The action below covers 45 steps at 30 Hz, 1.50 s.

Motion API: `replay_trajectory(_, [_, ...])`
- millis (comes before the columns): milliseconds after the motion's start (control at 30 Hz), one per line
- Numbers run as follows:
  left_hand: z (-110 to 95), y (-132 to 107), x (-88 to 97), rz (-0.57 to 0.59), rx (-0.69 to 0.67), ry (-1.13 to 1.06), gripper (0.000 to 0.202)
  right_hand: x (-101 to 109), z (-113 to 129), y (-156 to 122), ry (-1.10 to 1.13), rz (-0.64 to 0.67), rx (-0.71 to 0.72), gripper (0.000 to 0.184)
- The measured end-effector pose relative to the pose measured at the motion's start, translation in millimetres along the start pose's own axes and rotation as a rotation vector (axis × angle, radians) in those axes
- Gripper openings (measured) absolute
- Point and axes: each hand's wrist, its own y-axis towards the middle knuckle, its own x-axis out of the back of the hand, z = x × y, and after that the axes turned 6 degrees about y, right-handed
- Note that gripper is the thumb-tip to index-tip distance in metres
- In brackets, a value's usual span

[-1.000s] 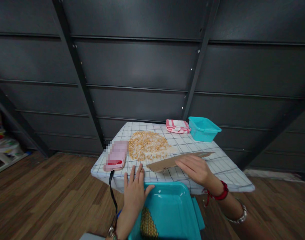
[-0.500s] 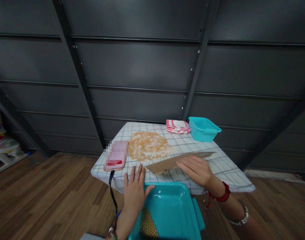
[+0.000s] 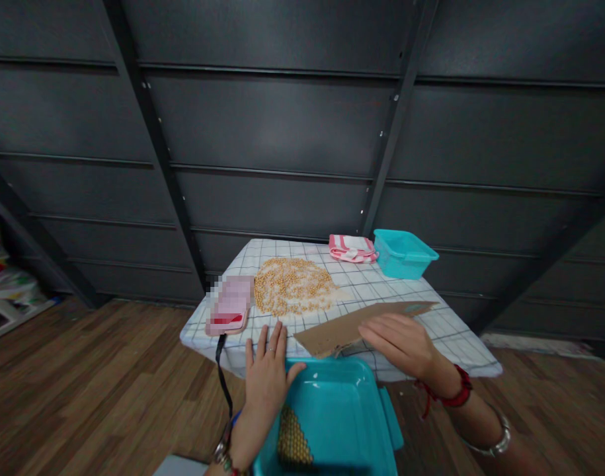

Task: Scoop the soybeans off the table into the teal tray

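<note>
My right hand (image 3: 401, 342) grips a strip of brown cardboard (image 3: 336, 329), fingers pressed together over its right part. The strip slants across the front of the table, its near edge close to the rim of a teal plastic bin (image 3: 332, 413). My left hand (image 3: 268, 373) lies with fingers spread at the table's front edge, its thumb over the bin's rim. Inside the bin, at the lower left, are gold beads (image 3: 295, 439) packed close together. Beyond the cardboard, a wide patch of loose gold beads (image 3: 292, 284) mixed with white grains covers the cloth.
A checked white cloth (image 3: 277, 248) covers the table. On it are a pink phone-like item (image 3: 231, 304), partly pixelated, with a black strap (image 3: 223, 380), a folded pink-and-white towel (image 3: 352, 248) and a smaller turquoise basket (image 3: 405, 254). Dark panels (image 3: 272, 125) rise behind.
My right hand has shifted slightly right and down with the cardboard, which now lies flatter, showing more of its face. My left hand stays at the bin's rim.
</note>
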Motion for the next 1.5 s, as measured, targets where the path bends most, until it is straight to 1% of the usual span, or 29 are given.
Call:
replay_trajectory(133, [0.4,0.0,-0.8,0.003,0.0,0.001,0.071,0.6,1.9,-2.4,0.015,0.021,-0.003,0.023])
replay_trajectory(267, [0.8,-1.0,-1.8,-0.008,-0.003,0.003,0.071,1.9,3.9,-6.3,0.046,0.009,-0.004,0.023])
replay_trajectory(400, [1.4,-2.2,-1.8,-0.017,-0.003,0.003,0.069,8.1,6.2,-9.9,0.047,0.014,-0.014,0.022])
replay_trajectory(567, [1.0,-2.3,-0.5,0.001,0.004,-0.004,0.068,15.2,6.8,-12.4,0.028,0.011,-0.037,0.022])
replay_trajectory(800, [-0.1,-1.3,1.6,0.023,0.017,-0.012,0.067,3.7,2.5,-11.9,0.045,-0.003,-0.026,0.02])
replay_trajectory(867, [0.1,-1.4,1.5,0.022,0.019,-0.015,0.068,3.3,3.0,-11.1,0.039,-0.005,-0.028,0.021])
replay_trajectory(1133, [0.2,-1.0,2.5,0.042,0.013,-0.015,0.068,16.3,7.0,-15.4,0.055,0.046,-0.045,0.023])
replay_trajectory(1300, [0.2,-0.9,4.4,0.047,0.009,-0.01,0.069,22.5,8.6,-21.2,0.142,0.104,-0.115,0.027])
replay_trajectory(1500, [1.2,-2.0,3.6,0.013,0.001,0.01,0.064,35.1,10.3,-23.2,0.227,0.097,-0.151,0.03])
